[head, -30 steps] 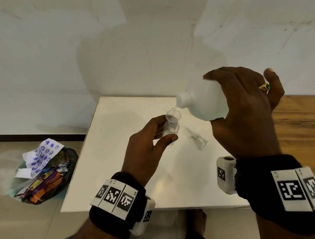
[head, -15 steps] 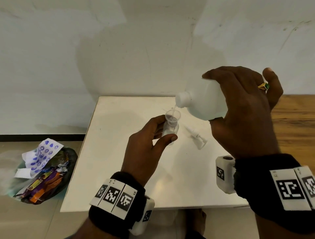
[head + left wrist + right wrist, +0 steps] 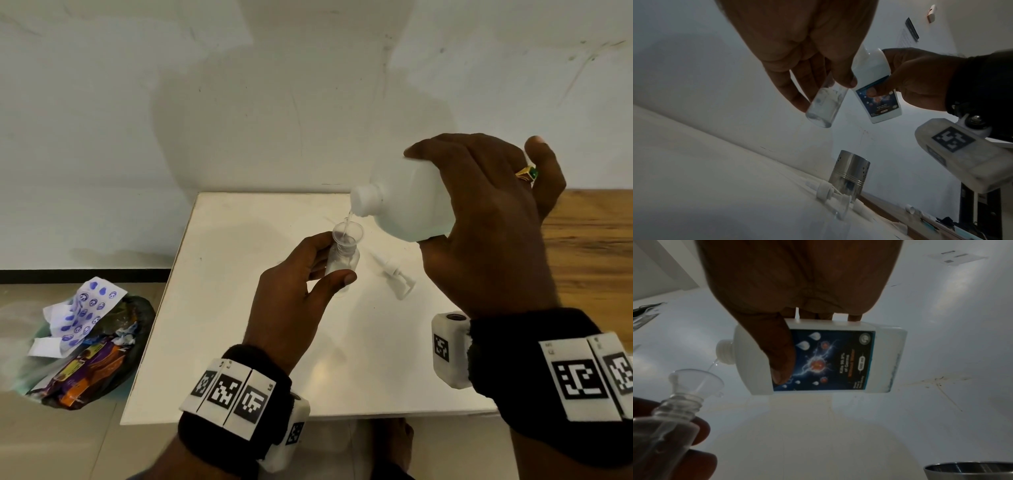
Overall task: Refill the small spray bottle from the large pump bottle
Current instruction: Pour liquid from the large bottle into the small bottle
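Observation:
My left hand (image 3: 301, 291) grips the small clear spray bottle (image 3: 342, 263) above the white table (image 3: 239, 308); a clear funnel (image 3: 347, 233) sits in its open neck. My right hand (image 3: 486, 219) holds the large white bottle (image 3: 404, 205), tipped with its open neck down to the left. A thin stream of clear liquid (image 3: 712, 366) runs from that neck into the funnel (image 3: 694, 379). The large bottle's blue label (image 3: 830, 360) faces the right wrist view, my thumb across it. In the left wrist view the small bottle (image 3: 824, 107) hangs between my fingers.
The removed white pump head (image 3: 394, 274) lies on the table right of the small bottle. A steel canister with holes (image 3: 849, 175) stands behind the pump (image 3: 826, 193). A bag of litter (image 3: 78, 349) sits on the floor at the left. A wooden surface (image 3: 589, 246) adjoins the table's right side.
Both hands stay almost still; the large bottle stays tipped and the liquid keeps running into the funnel.

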